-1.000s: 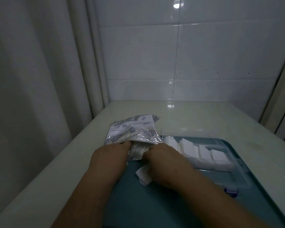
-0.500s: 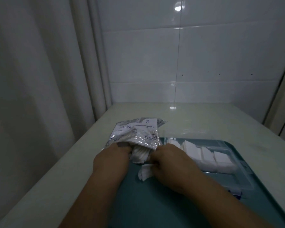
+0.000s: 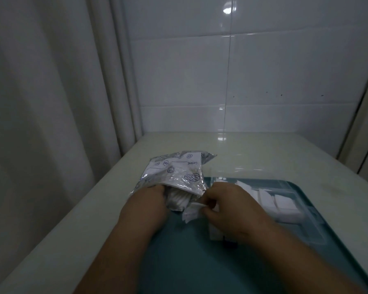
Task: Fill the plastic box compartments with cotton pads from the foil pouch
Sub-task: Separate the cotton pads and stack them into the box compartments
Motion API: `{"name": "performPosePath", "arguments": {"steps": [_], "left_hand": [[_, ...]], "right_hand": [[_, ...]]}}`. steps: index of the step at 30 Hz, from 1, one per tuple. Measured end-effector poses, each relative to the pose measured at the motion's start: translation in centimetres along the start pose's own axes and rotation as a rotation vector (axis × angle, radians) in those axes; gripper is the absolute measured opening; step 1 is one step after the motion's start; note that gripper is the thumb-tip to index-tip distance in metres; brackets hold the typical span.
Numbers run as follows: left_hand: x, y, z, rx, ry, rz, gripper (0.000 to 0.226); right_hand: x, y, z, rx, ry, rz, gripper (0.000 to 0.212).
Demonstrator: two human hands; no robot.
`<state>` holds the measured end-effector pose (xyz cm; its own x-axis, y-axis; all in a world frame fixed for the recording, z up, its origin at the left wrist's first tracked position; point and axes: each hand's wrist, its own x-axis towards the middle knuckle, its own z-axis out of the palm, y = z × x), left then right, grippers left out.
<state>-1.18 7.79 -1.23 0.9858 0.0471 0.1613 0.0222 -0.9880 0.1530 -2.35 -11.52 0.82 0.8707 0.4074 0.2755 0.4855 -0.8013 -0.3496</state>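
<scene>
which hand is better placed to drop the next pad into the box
Right. The right hand already pinches a cotton pad and sits beside the plastic box. The left hand is at the mouth of the pouch, on the side away from the box.

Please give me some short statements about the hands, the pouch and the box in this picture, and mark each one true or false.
1. The right hand pinches a white cotton pad just outside the mouth of the foil pouch. True.
2. The left hand lies flat on the table, far from the pouch. False: its fingers are at the pouch mouth and hold it.
3. The plastic box already holds white pads in some compartments. True.
4. The foil pouch lies to the right of the box. False: it lies to the left of it.
5. The box stands on a teal tray. True.
</scene>
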Motion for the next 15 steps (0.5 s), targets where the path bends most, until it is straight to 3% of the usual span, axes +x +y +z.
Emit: {"name": "performPosePath", "arguments": {"steps": [4, 10, 15], "left_hand": [[-0.2, 0.2, -0.8, -0.075, 0.034, 0.002, 0.039], [-1.3, 0.5, -2.0, 0.125, 0.117, 0.049, 0.008], [-0.8, 0.7, -2.6, 0.015, 0.045, 0.1, 0.021]], "right_hand": [[-0.1, -0.1, -0.4, 0.029, 0.009, 0.006, 0.013], [-0.1, 0.3, -0.9, 0.042, 0.049, 0.022, 0.007], [0.2, 1.6, -1.5, 0.11, 0.103, 0.099, 0.004]]}}
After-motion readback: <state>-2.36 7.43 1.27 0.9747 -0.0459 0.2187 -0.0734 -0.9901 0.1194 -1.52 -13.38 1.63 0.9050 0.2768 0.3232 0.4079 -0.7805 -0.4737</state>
